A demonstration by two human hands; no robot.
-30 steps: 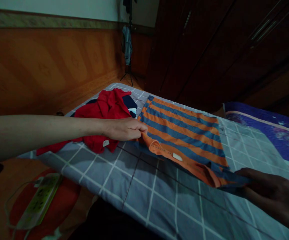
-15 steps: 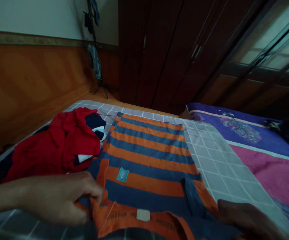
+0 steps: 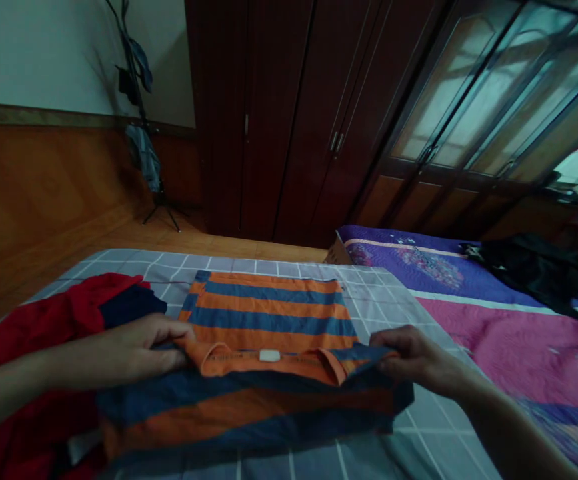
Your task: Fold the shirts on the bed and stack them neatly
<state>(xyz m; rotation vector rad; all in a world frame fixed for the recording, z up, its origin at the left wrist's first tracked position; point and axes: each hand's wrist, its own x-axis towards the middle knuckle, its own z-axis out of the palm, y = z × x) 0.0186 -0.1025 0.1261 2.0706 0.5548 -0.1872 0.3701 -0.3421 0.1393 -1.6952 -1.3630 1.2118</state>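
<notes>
An orange and blue striped shirt lies partly on the grey checked bedsheet. Its collar end is raised and bent over, with a white label showing inside the orange neckband. My left hand pinches the shirt's shoulder left of the collar. On the other side, my right hand grips the opposite shoulder. Between my hands the near part of the shirt hangs toward me in folds. A heap of red and navy clothing lies at the left, partly behind my left forearm.
A second bed surface with a purple and pink cover adjoins on the right, bearing a black garment. Dark wardrobes stand beyond the bed. A coat stand holding hats and cloth is in the far left corner.
Both hands have lifted the shirt's collar end and brought it up over the body, covering the small blue patch. The right hand is now plainly gripping the shoulder. The view has tilted up.
</notes>
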